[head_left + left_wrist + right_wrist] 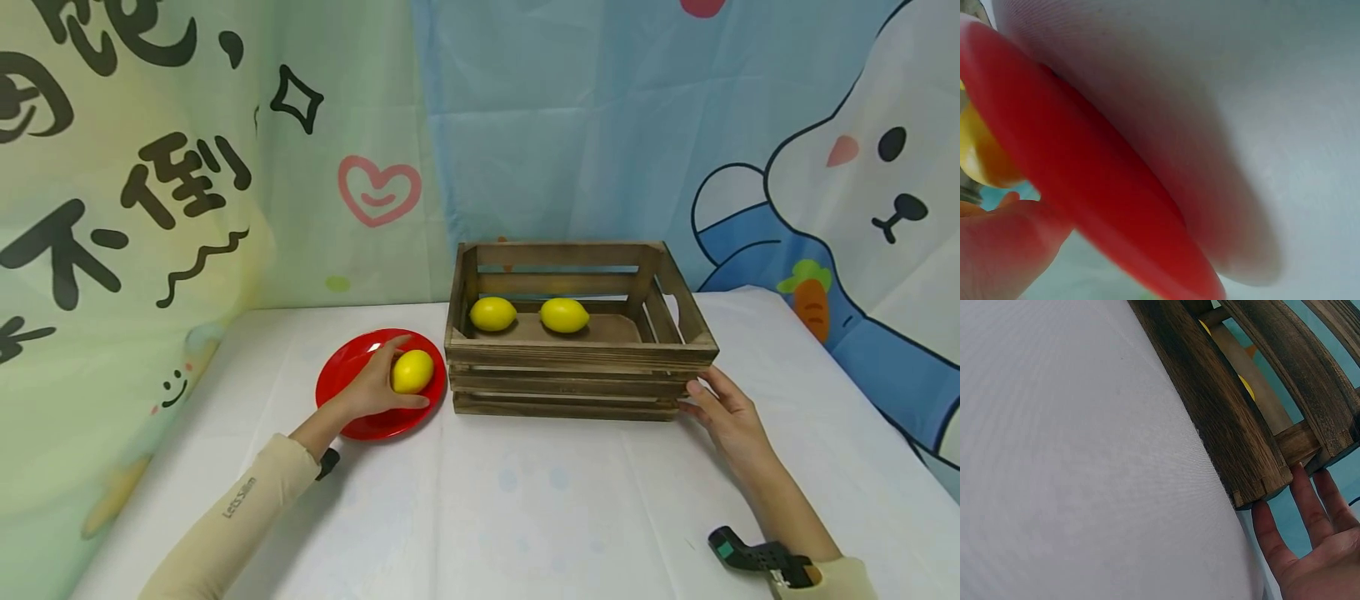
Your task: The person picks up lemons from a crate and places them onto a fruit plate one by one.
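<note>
Left of centre, with left grip (378, 385) curled round a lemon (414, 372), over the red plate (337, 375): best to press evenly from both sides. Right of centre, with right grip (733, 419) spread, touching the crate (562, 357) at lower right: best to steady lightly.

A flat surface covered in smooth white cloth (555, 525) carries everything, its far edge running level behind the things. The cloth shows faint creases and a few pale bluish spots near the middle. Two things stand directly on it. Left of centre, a round, glossy red plate (343, 373) lies flat and casts a soft shadow. Just beside it, to the right, an open-topped rectangular brown wooden crate (562, 357) with slatted sides stands upright, one long side facing front.
</note>
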### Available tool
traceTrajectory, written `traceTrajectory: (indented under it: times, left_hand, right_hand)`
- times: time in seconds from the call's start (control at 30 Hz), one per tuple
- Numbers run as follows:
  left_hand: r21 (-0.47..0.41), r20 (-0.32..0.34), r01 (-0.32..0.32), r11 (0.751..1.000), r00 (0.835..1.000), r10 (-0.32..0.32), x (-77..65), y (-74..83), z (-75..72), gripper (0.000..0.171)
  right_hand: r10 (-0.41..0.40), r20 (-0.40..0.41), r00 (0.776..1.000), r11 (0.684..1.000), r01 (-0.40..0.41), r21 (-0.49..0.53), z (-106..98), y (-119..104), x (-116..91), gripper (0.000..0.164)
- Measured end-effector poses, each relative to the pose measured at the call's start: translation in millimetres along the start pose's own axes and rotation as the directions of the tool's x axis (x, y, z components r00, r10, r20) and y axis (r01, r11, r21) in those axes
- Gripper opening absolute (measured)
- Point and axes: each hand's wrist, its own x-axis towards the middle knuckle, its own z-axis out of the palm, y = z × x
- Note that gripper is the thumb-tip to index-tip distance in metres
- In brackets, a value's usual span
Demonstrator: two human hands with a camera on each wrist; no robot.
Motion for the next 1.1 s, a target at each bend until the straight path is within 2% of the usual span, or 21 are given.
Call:
traceTrajectory:
  times: [0.27,0.43,0.63,0.7,0.77,0.83,0.93,1.0,1.1]
  left_hand:
    - [-0.034,0.008,0.08,0.996,0.997,-0.08,-3.7,1.7,-16.0,0.101]
    - [-0.033,-0.007,0.084,0.996,0.996,-0.085,-4.9,3.5,-24.9,0.102]
    - [-0.082,-0.047,0.055,0.995,0.997,-0.059,-4.5,14.2,-35.4,0.095]
    - [-0.109,-0.078,0.026,0.994,0.996,-0.034,-5.3,19.6,-38.8,0.093]
    - [-0.117,-0.125,-0.038,0.992,0.992,0.023,-6.8,25.5,-41.9,0.09]
    - [-0.098,-0.18,-0.125,0.987,0.978,0.106,-8.1,31.6,-44.6,0.087]
    - [-0.012,-0.246,-0.256,0.967,0.938,0.245,-8.9,41.9,-48.3,0.081]
    - [0.041,-0.267,-0.324,0.945,0.908,0.323,-7.0,50.1,-51.1,0.078]
    - [0.076,-0.273,-0.4,0.914,0.873,0.404,-0.9,65.0,-55.5,0.075]
  right_hand:
    - [0.002,-0.005,1.0,1.0,-0.002,0.009,0.5,0.7,0.2,0.049]
    - [0.001,-0.005,1.0,1.0,-0.001,0.016,1.1,-0.8,0.3,0.049]
    - [0.005,-0.011,1.0,1.0,-0.005,0.008,1.2,-0.6,0.5,0.049]
    - [0.008,-0.012,1.0,1.0,-0.008,0.003,1.3,-0.3,0.4,0.05]
    - [0.01,-0.011,1.0,1.0,-0.01,0.003,1.4,0.0,0.0,0.05]
    - [0.008,-0.008,1.0,1.0,-0.008,0.004,1.4,0.2,-0.4,0.05]
    - [0.002,-0.001,1.0,1.0,-0.002,0.008,1.2,0.2,-0.8,0.05]
    - [-0.003,0.004,1.0,1.0,0.003,0.01,1.0,0.1,-0.6,0.05]
    - [-0.008,0.005,1.0,1.0,0.008,0.014,1.3,0.1,0.2,0.05]
